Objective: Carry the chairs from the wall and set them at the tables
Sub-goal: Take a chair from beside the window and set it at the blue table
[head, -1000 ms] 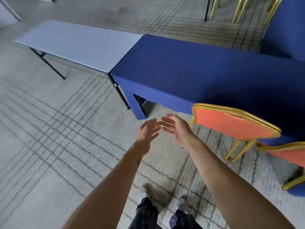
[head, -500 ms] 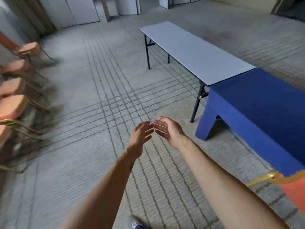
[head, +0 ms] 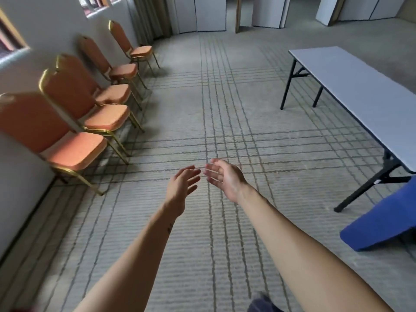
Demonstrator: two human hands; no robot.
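Note:
Several orange chairs with gold frames stand in a row along the left wall; the nearest chair [head: 74, 152] is at the left, and the farthest chair [head: 135, 50] is near the curtain. My left hand [head: 182, 185] and my right hand [head: 225, 179] are held out in front of me over the carpet, fingers relaxed, holding nothing. Their fingertips nearly meet. Both hands are well apart from the chairs. A grey folding table [head: 360, 91] with black legs stands at the right, and a corner of a blue-covered table [head: 382, 224] shows at the lower right.
Grey carpet [head: 213, 109] with a dark grid pattern stretches between the chairs and the tables. White folding partitions [head: 209, 12] and a curtain [head: 148, 16] stand at the far end. A window [head: 9, 39] sits in the left wall.
My view has swung left, away from the blue table toward the wall. The row of chairs has come fully into sight. My hands stay held out in front, holding nothing.

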